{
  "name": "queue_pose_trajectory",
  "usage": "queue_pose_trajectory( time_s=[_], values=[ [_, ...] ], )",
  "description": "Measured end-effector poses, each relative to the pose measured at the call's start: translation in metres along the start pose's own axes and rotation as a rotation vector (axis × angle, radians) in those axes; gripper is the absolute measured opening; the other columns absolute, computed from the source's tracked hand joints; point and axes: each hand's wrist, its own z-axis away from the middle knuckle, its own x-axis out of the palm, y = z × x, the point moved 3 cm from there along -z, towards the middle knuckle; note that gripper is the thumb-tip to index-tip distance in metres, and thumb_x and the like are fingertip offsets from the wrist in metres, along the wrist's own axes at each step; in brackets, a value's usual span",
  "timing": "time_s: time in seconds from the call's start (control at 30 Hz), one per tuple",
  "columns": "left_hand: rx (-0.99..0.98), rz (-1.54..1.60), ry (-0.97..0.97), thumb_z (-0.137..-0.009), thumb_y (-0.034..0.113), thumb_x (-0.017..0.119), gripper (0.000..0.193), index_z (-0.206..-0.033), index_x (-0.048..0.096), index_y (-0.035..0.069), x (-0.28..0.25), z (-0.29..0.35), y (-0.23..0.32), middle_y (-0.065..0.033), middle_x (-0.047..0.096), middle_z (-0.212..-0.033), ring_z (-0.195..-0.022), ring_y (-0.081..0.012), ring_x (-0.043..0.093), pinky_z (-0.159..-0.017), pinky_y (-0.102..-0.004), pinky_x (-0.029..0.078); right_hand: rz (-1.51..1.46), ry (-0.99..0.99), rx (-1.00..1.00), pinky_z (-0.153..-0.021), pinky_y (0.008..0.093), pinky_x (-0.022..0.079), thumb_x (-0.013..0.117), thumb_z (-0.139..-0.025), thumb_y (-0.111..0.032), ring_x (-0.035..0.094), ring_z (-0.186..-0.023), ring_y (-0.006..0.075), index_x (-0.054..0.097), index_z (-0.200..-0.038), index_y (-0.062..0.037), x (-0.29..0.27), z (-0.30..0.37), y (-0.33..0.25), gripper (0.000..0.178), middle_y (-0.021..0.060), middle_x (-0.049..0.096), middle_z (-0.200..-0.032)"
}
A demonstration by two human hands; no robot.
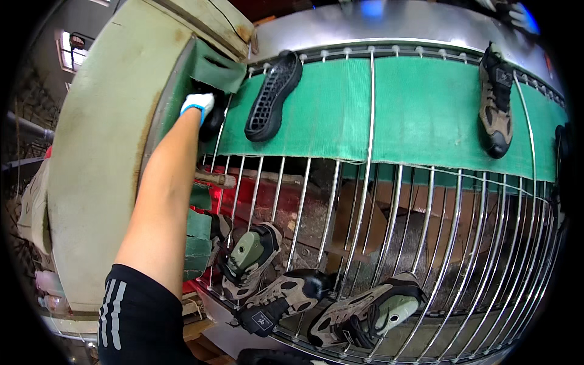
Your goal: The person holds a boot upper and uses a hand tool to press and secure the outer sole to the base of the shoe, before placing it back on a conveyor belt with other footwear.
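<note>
My left hand (199, 105), in a white glove with a blue cuff, reaches into the opening at the end of the pale green housing, beneath a green flap (219, 72). Its fingers look curled and are mostly hidden. Against it is a black thing (211, 126), partly in shadow, whose kind I cannot make out. Just to the right, a black shoe sole (274, 97) with a grid-patterned inside lies on the green belt (340, 109). Farther right on that belt rests a brown and black shoe (496, 100). My right hand is out of view.
Metal rods (365, 201) run across the conveyor. Along its near side lie several brown and black shoes, among them a shoe with a green insole (249, 258), a shoe lying tilted (286, 298) and another shoe (368, 310). The pale green housing (103, 164) stands at left.
</note>
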Motion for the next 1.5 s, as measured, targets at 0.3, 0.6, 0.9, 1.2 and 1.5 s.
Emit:
queue_pose_trajectory(
  time_s=[0.3,0.6,0.9,1.2,1.5],
  values=[
    [0.201,-0.616,-0.487,-0.099,0.032,0.063,0.048,-0.138,0.074,0.005,0.109,0.011,0.054,-0.0242,0.07,-0.146,-0.131,-0.0427,0.069,-0.109,-0.0553,0.055,-0.043,-0.094,0.031,-0.111,0.0519,0.052,0.076,-0.095,-0.034,0.065,-0.127,0.0485,0.047,-0.161,-0.0006,0.019,-0.029,-0.013,0.079,0.0325,0.064,-0.142],
    [0.307,0.183,0.396,-0.086,0.046,0.078,0.057,-0.114,0.071,-0.003,0.002,0.143,0.085,-0.0331,0.074,-0.118,-0.115,-0.0493,0.072,-0.102,-0.053,0.057,0.052,0.004,-0.047,-0.096,0.0536,0.059,0.076,-0.095,-0.037,0.073,-0.108,0.0474,0.051,-0.158,-0.0008,0.072,-0.018,-0.005,0.077,0.0294,0.072,-0.13],
    [0.953,1.208,0.354,-0.098,0.035,0.083,0.051,-0.13,0.067,-0.001,-0.179,0.392,0.113,-0.0094,0.077,-0.113,-0.098,-0.0153,0.074,-0.085,-0.0316,0.06,0.262,0.421,-0.271,-0.097,0.0499,0.058,0.079,-0.093,-0.043,0.076,-0.1,0.0458,0.047,-0.159,0.0035,0.077,-0.002,0.009,0.087,0.0246,0.078,-0.111],
    [1.306,0.97,0.824,-0.084,0.004,0.084,0.058,-0.138,0.063,0.0,-0.084,0.705,-0.084,-0.017,0.07,-0.126,-0.116,-0.0265,0.07,-0.103,-0.0387,0.056,0.207,0.601,-0.57,-0.123,0.0477,0.044,0.074,-0.102,-0.031,0.058,-0.141,0.0429,0.044,-0.16,0.0075,0.112,0.011,0.041,0.076,0.0314,0.058,-0.152],
    [1.043,0.524,0.728,-0.067,0.002,0.089,0.054,-0.114,0.061,0.0,0.111,0.831,-0.373,-0.0232,0.067,-0.127,-0.119,-0.0471,0.068,-0.105,-0.0547,0.057,0.17,0.785,-0.283,-0.118,0.0431,0.048,0.067,-0.108,-0.038,0.061,-0.14,0.0382,0.047,-0.162,-0.0035,0.18,0.038,0.038,0.068,0.0263,0.057,-0.156]
  ],
)
